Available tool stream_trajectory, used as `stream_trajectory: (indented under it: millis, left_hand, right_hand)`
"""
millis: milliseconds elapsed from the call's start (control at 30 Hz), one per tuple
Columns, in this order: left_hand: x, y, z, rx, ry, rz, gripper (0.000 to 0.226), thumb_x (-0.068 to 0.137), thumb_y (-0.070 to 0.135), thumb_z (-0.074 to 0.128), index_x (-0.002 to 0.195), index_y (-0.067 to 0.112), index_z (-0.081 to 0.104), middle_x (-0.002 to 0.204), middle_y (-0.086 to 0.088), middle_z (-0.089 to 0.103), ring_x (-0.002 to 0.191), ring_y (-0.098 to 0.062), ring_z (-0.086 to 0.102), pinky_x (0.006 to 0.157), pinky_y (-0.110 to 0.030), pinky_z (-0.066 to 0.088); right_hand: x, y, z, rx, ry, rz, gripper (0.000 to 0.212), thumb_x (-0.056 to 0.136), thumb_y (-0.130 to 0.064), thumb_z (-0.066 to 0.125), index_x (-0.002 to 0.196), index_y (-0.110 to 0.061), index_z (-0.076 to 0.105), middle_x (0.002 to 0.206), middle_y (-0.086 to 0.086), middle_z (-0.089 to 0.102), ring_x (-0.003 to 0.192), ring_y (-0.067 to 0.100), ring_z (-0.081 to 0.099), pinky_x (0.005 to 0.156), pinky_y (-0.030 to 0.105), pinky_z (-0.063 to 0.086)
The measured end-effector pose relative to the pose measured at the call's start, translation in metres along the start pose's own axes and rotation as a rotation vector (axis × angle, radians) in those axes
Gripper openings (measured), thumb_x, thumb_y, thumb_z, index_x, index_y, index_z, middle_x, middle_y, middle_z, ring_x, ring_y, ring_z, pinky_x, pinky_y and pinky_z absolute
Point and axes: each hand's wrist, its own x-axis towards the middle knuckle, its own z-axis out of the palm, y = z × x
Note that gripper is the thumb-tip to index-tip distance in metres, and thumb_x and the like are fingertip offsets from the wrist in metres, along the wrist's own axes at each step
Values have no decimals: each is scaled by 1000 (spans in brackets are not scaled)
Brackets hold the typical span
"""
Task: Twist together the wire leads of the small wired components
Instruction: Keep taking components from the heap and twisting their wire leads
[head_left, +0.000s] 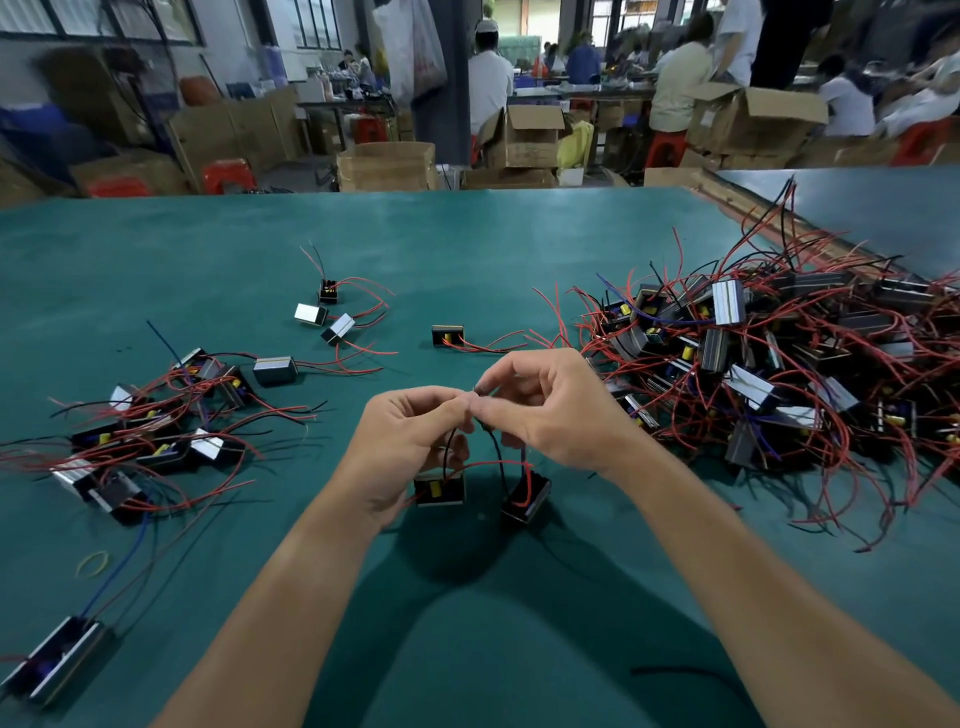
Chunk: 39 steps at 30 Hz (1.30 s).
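left hand, right hand: fingertips meet, each pinching the black wire leads. yellow-cored component and black component hang below on them. green table. large pile right, smaller cluster left.

Hidden, cropped, blurred
Thin black wire leads end unseen between pinching fingertips of the left hand and right hand; the heap of red-wired black components runs off the right edge; background workers are blurred.
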Motion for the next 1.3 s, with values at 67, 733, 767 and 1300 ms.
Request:
stream_trajectory:
  millis: [67,733,767,1300]
  left_hand:
    - [-1,1,-1,20,-42,-16,12,83,10,67,73,10,74,61,-3,60,46,-13,51,44,-19,43]
    - [-1,1,-5,72,-196,-141,16,72,24,70,72,8,71,57,-2,55,46,-9,40,43,-15,37]
    - [-1,2,-7,81,-227,-144,18,70,25,70,72,7,70,57,-2,55,46,-9,39,43,-15,36]
    - [-4,0,-12,174,-387,-73,9,75,17,70,74,10,74,62,-4,62,46,-9,42,45,-17,36]
  right_hand:
    - [0,-1,-3,-9,4,-6,10,87,-4,70,77,-5,72,66,7,67,54,11,56,52,27,49]
    - [-1,-2,-17,-175,-85,-117,8,76,-9,82,74,-12,75,73,24,68,61,41,59,58,51,48]
    - [0,-3,-19,-161,-117,-108,8,75,-9,83,75,-11,75,74,25,68,63,43,60,60,52,50]
    - [-3,-3,-24,-37,-333,157,17,83,-5,75,70,-9,65,65,10,60,60,18,56,58,24,49]
